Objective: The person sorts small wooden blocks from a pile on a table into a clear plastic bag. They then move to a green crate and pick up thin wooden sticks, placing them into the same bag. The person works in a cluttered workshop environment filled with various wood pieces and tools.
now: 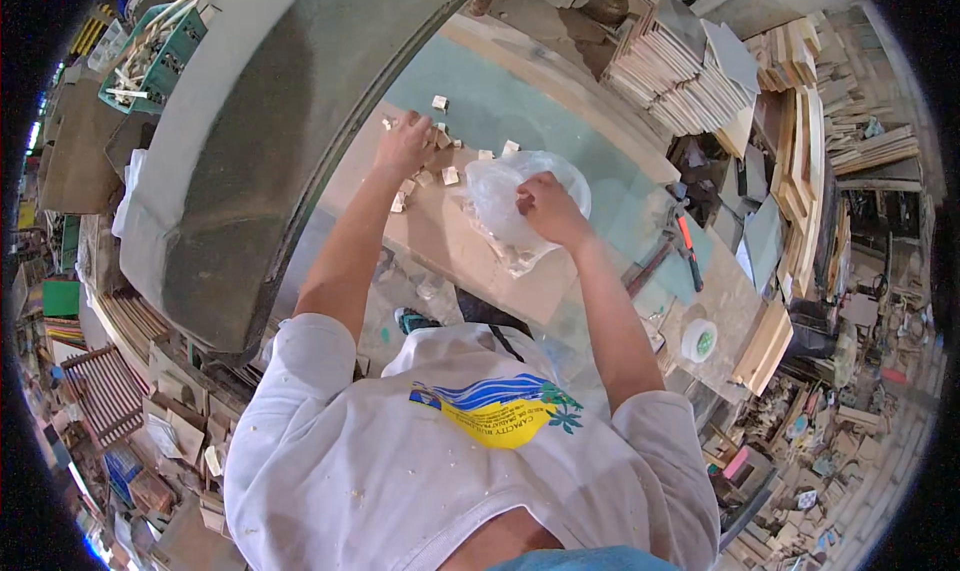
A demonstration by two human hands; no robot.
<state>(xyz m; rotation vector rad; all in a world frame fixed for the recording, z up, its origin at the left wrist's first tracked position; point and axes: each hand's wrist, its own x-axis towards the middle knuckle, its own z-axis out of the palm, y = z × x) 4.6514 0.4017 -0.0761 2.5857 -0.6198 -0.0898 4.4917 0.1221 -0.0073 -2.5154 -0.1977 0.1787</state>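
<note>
Small pale wooden blocks (450,175) lie scattered on a brown board (420,229) and the greenish worktop (510,98) behind it. My left hand (407,145) reaches down among the blocks at the far left, palm down. Its fingertips are partly hidden, so whether it holds a block cannot be made out. A translucent plastic bag (491,188) rests on the board to the right, with more wooden pieces showing in its lower part. Curled fingers of my right hand (551,209) grip the upper right of the bag.
A hammer with an orange and black handle (687,244) lies right of the bag, near a roll of tape (699,340). Stacked wooden pieces (660,83) stand at the far right. A large grey curved panel (247,120) rises on the left, beyond it a teal basket (169,64) of scraps.
</note>
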